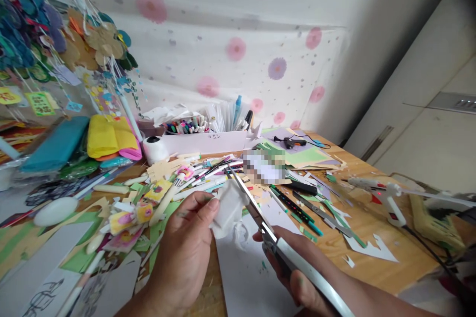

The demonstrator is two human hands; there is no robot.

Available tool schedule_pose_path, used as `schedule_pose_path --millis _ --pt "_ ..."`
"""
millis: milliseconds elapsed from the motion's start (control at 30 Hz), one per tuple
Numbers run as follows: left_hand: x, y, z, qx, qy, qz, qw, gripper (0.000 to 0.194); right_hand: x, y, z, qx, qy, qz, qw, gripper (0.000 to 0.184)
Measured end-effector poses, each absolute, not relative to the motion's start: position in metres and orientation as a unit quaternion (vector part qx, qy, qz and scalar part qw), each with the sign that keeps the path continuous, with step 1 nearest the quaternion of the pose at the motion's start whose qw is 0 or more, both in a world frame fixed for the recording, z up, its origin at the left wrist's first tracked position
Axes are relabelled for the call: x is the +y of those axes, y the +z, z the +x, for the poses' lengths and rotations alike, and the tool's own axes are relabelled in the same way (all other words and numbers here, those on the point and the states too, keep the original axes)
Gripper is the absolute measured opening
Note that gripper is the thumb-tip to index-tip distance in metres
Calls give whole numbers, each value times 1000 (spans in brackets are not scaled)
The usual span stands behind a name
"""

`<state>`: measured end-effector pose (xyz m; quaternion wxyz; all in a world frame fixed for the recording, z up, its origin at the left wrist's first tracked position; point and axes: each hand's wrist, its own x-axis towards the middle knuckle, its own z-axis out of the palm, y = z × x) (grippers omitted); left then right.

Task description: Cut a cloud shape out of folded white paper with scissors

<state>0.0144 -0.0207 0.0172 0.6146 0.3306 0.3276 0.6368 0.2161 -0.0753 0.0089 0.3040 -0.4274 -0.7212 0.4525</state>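
The left hand (189, 247) pinches a thin white piece (227, 210) between thumb and forefinger, above the far part of a white sheet (253, 282) on the wooden table (379, 277); the right hand (301, 257) has its fingers closed around the handles of the large scissors (256, 211), whose blades point far and left, by the right edge of the piece; whether they touch it, I cannot tell. To the right lies a white glue gun (390, 203); at the far side stands a white box (201, 143) of pens, with a spool (154, 151) just left of it.
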Motion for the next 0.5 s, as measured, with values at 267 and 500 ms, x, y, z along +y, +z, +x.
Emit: schedule_pose_path --millis 267,500 --pt "-26 6 16 356 606 396 591 10 -64 3 217 -700 547 -346 301 69" --pt "-27 12 18 321 577 395 639 11 -63 1 216 -708 538 -342 305 64"
